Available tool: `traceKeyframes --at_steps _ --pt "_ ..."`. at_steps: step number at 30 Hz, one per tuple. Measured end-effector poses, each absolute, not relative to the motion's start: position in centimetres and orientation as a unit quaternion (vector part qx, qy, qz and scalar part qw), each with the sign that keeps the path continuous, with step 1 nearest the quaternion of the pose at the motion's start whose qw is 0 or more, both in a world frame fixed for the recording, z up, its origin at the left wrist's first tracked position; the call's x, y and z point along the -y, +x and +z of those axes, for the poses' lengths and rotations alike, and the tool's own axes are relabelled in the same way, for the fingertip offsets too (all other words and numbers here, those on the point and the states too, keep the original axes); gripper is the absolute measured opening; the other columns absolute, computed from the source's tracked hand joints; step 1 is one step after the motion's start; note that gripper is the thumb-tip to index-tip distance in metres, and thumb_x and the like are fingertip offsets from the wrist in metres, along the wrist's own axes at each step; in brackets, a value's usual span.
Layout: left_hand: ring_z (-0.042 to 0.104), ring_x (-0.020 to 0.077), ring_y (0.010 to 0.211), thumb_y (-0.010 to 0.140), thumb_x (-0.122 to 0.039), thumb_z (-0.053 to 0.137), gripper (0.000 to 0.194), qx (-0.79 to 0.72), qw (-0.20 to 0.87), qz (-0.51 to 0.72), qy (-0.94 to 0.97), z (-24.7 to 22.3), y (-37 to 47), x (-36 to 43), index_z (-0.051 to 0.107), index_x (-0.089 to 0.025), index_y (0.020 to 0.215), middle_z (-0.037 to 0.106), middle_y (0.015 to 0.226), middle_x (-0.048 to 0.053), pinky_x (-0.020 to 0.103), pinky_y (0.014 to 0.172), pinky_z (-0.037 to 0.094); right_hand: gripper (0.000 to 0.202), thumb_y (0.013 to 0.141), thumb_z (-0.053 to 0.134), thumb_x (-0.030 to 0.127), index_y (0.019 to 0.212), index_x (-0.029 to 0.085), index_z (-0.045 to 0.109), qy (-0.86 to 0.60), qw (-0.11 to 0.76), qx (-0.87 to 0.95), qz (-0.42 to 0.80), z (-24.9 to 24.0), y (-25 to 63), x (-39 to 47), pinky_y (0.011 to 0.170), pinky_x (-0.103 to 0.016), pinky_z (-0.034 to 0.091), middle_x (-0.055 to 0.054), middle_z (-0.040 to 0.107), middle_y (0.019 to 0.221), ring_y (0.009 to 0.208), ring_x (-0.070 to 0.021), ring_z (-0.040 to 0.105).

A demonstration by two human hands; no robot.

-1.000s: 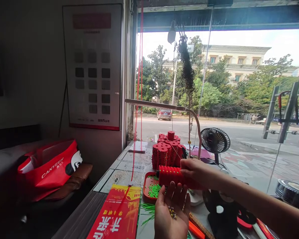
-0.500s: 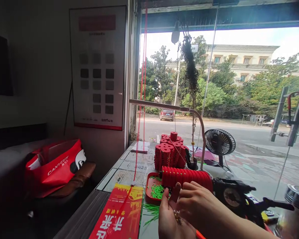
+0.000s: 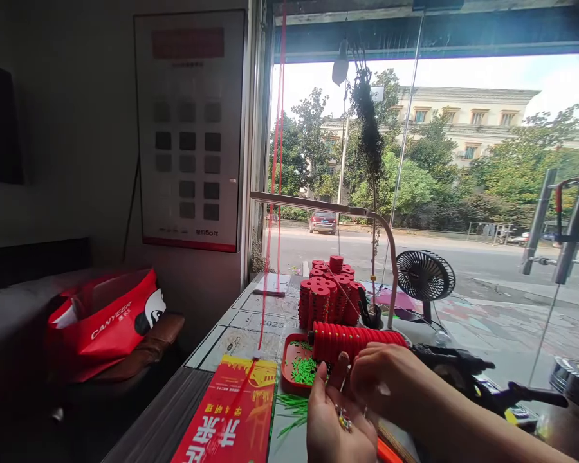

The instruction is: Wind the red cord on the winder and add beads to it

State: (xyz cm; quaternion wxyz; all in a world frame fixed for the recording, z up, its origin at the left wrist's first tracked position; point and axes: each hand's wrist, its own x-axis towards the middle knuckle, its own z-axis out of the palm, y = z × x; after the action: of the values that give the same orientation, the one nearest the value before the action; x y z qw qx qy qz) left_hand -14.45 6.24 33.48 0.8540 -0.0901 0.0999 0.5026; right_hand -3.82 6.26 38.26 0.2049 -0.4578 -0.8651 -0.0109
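My left hand (image 3: pixel 335 418) is palm up and cupped, with several small shiny pieces (image 3: pixel 344 421) in gold and pale colours lying in it; their kind is too small to tell. Close over its fingers is my right hand (image 3: pixel 379 373), curled and palm down, its fingertips mostly hidden, so whatever they hold cannot be made out. Just beyond sits a red tray (image 3: pixel 288 376) with short green tube-like pieces (image 3: pixel 303 371). A ridged red roll (image 3: pixel 357 339), dotted with small bright points, lies behind the hands. Longer green strands (image 3: pixel 292 411) rest left of my left hand.
A red and yellow printed bag (image 3: pixel 229 411) lies at the left, with red threads (image 3: pixel 263 308) rising from its top. Stacked red spools (image 3: pixel 321 296), a small fan (image 3: pixel 425 276), a lamp arm (image 3: pixel 393 257) and a black device (image 3: pixel 456 370) stand further back and right.
My right hand has shifted slightly right and up, away from the left palm. More of the small shiny pieces and the palm now show. The left hand stays nearly in place.
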Motion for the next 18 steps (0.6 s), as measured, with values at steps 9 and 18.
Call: traceKeyframes --at_steps 9,18 --pt "0.069 0.0258 0.078 0.089 -0.029 0.042 0.043 -0.086 0.859 0.504 -0.03 31.9 -14.4 -7.2 0.073 -0.011 0.066 0.074 0.072 0.013 0.036 0.073 0.049 0.024 0.066 0.055 0.037 0.063 0.013 0.058 -0.541 0.326 0.734 0.251 40.9 0.7 -9.7 0.048 -0.024 0.035 0.001 0.053 0.055 0.052 -0.0114 0.045" --pt "0.07 0.0227 0.076 0.091 -0.028 0.038 0.047 -0.085 0.859 0.505 -0.01 32.4 -14.6 -6.7 0.073 -0.012 0.064 0.074 0.071 0.012 0.035 0.077 0.047 0.016 0.057 0.057 0.029 0.059 0.014 0.061 -0.557 0.371 0.667 0.329 40.9 0.2 -9.5 0.043 -0.021 0.032 0.004 0.052 0.049 0.045 -0.0084 0.043"
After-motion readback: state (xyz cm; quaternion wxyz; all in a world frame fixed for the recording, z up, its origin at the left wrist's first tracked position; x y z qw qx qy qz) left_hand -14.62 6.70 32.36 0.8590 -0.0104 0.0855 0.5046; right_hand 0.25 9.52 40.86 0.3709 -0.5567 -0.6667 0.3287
